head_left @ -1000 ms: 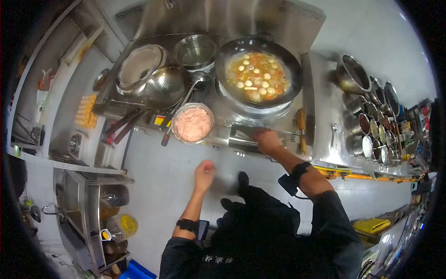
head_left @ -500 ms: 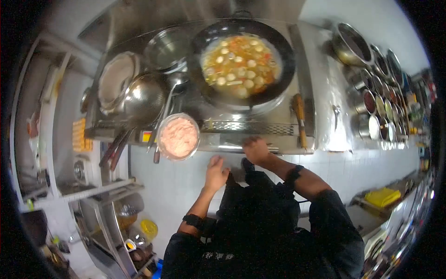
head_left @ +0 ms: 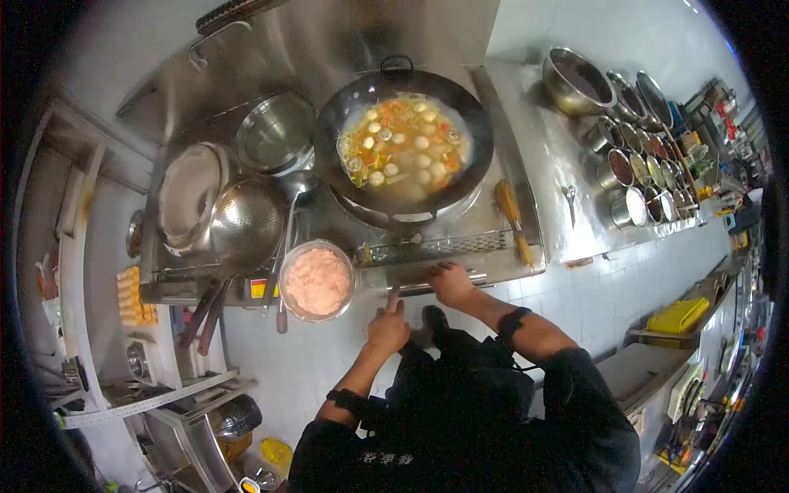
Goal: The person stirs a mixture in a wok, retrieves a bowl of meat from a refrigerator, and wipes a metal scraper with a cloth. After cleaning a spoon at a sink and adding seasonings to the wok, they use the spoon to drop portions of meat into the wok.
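My left hand (head_left: 389,329) is at the stove's front edge, its index finger stretched toward the metal rail (head_left: 411,289) and the other fingers partly curled; it holds nothing. Over the same rail lies my right hand (head_left: 451,284), fingers resting on the edge, apart and with nothing visible in them. Left of my hands, a clear round tub (head_left: 353,283) of pale pink minced paste (head_left: 316,281) sits at the edge. Behind them is a black wok (head_left: 333,135) holding broth (head_left: 407,152) with pale round balls, orange-red pieces and strands of greens or noodles.
A perforated strainer (head_left: 246,215), a ladle (head_left: 289,218), a metal bowl (head_left: 275,127) and a whitish-lined pot (head_left: 168,201) stand left on the stove. A bamboo brush (head_left: 511,218) lies right. Several seasoning containers (head_left: 629,207) and a large bowl (head_left: 567,99) line the right counter.
My left hand has moved up to the rail and its index finger has straightened. My right hand stays at the edge. The camera view has shifted.
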A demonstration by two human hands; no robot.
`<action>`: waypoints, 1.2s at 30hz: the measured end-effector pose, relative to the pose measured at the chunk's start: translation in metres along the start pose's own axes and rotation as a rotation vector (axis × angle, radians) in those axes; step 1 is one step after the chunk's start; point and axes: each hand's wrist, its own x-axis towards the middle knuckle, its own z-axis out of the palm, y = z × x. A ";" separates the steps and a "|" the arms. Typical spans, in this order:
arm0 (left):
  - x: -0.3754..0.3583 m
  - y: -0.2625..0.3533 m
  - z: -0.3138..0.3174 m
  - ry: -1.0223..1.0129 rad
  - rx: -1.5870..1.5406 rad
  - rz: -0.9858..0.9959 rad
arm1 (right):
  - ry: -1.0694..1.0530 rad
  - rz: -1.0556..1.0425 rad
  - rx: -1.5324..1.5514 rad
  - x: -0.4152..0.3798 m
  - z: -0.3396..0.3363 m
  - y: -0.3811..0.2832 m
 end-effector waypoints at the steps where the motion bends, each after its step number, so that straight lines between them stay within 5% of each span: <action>1: 0.002 0.004 -0.001 -0.037 0.003 0.001 | -0.060 0.033 -0.019 -0.004 0.001 0.003; 15: 0.000 -0.013 0.006 -0.017 -0.041 0.112 | -0.349 0.161 -0.062 0.000 0.007 -0.001; 18: -0.004 -0.009 -0.002 0.142 -0.162 0.161 | -0.192 0.142 -0.077 -0.007 -0.016 -0.005; 21: 0.005 0.016 -0.048 0.426 -0.174 0.261 | 0.237 -0.066 -0.026 -0.024 -0.026 0.001; 23: 0.025 0.039 -0.084 0.794 0.019 0.404 | 0.250 -0.002 -0.007 -0.049 -0.039 0.007; 26: 0.066 0.062 -0.126 0.919 0.080 0.501 | 0.307 0.171 0.176 -0.086 -0.073 0.008; 30: 0.116 0.055 -0.107 0.739 0.075 0.417 | 0.356 0.291 0.216 -0.138 -0.087 0.017; 33: 0.131 0.052 -0.093 0.804 -0.062 0.456 | 0.376 0.368 0.267 -0.161 -0.077 0.017; 36: 0.134 0.058 -0.083 0.753 -0.115 0.404 | 0.231 0.238 0.300 -0.163 -0.055 0.021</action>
